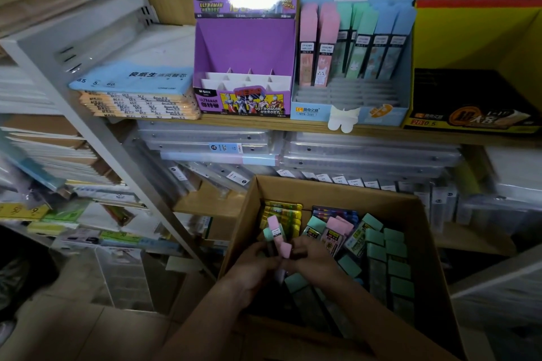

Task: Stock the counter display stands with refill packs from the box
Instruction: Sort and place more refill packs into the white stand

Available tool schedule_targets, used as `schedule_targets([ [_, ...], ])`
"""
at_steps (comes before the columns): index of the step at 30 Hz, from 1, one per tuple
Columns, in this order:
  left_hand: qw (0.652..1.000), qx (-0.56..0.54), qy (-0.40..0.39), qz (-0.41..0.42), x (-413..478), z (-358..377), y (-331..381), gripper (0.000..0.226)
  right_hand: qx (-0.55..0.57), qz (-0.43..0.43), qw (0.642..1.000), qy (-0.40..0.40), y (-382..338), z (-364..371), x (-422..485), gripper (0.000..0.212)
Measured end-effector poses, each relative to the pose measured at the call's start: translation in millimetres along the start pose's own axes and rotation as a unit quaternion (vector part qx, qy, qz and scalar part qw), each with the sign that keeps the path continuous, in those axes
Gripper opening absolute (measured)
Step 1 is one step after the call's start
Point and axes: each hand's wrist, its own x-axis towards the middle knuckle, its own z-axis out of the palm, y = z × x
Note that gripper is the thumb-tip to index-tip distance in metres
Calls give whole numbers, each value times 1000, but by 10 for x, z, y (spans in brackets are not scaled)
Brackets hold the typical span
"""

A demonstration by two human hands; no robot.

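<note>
Over the open cardboard box (434,272), my left hand (253,268) grips a small bunch of refill packs (277,233) with pink and green caps. My right hand (311,259) pinches a pink-capped pack (286,250) in the same bunch. Several more green and pink packs (384,255) lie in the box. On the shelf above stands a blue display stand (349,110) with a row of pink, green and blue packs (352,47) at its back and bare front slots. A purple display stand (243,47) to its left holds only white dividers.
A yellow and black display stand (475,97) fills the shelf's right end. Stacked loose-leaf paper packs (137,97) lie left of the purple stand. Clear plastic binders (352,152) fill the shelf below. A white rack (67,73) with stationery stands at the left.
</note>
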Motion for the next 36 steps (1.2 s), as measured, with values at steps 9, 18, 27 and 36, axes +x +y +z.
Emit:
schedule_targets([
  [9,997,47,-28,58,-65,37,20,39,108,-15,994,8,5,-88,-12,14],
  [18,997,-10,-13,77,-49,143,57,22,167,-52,984,-9,-104,-211,-110,12],
  [27,984,-35,-1,175,-84,291,194,19,228,-49,972,-11,-321,-355,-290,23],
  [36,971,-125,-76,188,-377,573,522,30,224,-116,968,12,-619,-532,-606,35],
])
